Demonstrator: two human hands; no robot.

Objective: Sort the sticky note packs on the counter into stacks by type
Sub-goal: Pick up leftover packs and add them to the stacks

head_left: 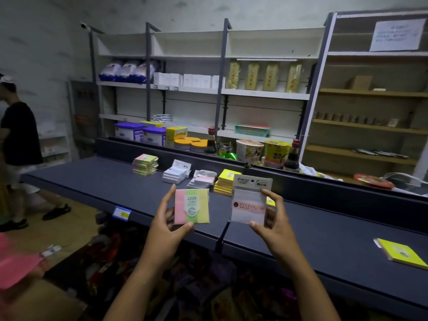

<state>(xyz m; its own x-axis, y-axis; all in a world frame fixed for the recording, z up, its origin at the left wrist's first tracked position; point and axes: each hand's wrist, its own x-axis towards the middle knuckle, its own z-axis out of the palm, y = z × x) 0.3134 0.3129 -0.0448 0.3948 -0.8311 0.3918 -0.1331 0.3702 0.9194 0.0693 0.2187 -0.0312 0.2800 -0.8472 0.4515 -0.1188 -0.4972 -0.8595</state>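
My left hand (168,222) pinches a pink, green and yellow striped pack (191,206) marked 2209, held above the dark counter (97,179). A white and pink pack in a clear sleeve (250,203) is held up in my right hand (272,224). Behind them on the counter stand separate stacks: striped packs (145,164) at the left, white and blue packs (176,173), white and pink packs (202,180), and yellow packs (225,183). A single yellow pack (401,252) lies on the counter at the far right. Another small yellow pack (270,201) shows behind my right fingers.
Behind the counter's raised back edge stand jars, soy sauce bottles (211,142) and cup noodles (249,150). Store shelving (208,89) fills the wall. A person in a black shirt (18,135) walks at the left. Pink sheets (16,262) lie at the lower left.
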